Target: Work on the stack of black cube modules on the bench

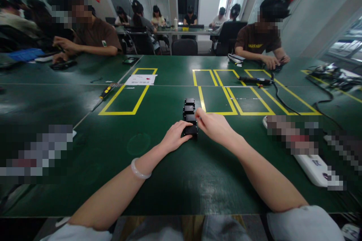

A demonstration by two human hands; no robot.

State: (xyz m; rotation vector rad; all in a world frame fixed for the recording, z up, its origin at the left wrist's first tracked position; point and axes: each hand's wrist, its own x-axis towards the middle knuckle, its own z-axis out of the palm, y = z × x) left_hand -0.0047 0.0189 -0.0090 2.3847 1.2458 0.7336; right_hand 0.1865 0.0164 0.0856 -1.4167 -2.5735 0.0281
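Several small black blocks [190, 109] stand in a row running away from me on the green table. With thumb and fingers, my left hand [177, 134] grips the nearest black block [190, 131] from its left side. A white bracelet [139, 169] circles the left wrist. My right hand [213, 124] is closed in a pinch right beside the row, close to the second-nearest block [191, 118]. Whatever its fingertips hold, if anything, is hidden or too small to name.
Yellow tape outlines [118, 113] mark the table [158, 196]. A white paper [140, 79], a yellow-and-black screwdriver [106, 92], a black corded tool [256, 80] and tangled cables [336, 75] lie on it. Power strips flank me. Two people work across the table.
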